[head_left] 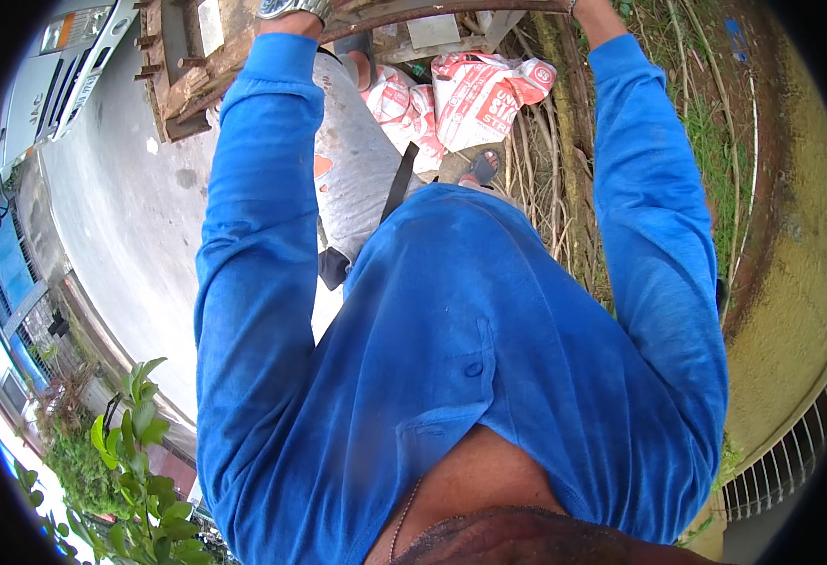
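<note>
Blue shirt [489, 358] fills the near view. Both sleeved arms reach toward 12 o'clock to a rusty metal bar [432, 17] whose long axis runs left-right. Left hand [286, 9] and right hand [578, 5] are cropped; grip state cannot be determined. Red-white sacks [475, 94] lie below.

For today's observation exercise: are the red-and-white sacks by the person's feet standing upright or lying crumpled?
Lying crumpled. The red-and-white sacks are creased and heaped on the ground beside the sandalled foot, none standing. How full they are cannot be told.
</note>
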{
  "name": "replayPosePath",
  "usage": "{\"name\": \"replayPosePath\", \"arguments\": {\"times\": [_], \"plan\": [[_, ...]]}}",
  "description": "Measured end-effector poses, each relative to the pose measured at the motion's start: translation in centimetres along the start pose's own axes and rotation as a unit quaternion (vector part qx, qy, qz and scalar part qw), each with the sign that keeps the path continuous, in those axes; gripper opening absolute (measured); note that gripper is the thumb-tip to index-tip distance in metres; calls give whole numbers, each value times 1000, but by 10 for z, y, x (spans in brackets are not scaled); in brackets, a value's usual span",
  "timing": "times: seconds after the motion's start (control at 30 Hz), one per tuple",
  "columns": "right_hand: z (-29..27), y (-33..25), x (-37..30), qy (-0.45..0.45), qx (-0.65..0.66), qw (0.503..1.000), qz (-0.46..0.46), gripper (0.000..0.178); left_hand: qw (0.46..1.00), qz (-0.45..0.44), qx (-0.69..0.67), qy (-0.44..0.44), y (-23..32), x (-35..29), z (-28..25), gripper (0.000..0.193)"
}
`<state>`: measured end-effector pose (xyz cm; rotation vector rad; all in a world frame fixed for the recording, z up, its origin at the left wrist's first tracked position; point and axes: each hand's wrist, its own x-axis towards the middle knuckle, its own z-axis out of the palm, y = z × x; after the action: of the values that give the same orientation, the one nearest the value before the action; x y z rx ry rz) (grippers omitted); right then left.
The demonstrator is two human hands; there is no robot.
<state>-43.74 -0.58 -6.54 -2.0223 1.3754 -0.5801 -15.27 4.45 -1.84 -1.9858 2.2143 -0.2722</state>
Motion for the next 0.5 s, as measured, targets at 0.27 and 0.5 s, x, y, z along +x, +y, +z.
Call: {"name": "replayPosePath", "arguments": {"times": [0.27,0.5], "plan": [[8,9,5,17,22,999,-44,26,998,-35,-6,-44,4,4,-10,23],[11,7,5,17,-4,1000,-23,24,997,-37,-9,-68,8,3,-21,24]]}}
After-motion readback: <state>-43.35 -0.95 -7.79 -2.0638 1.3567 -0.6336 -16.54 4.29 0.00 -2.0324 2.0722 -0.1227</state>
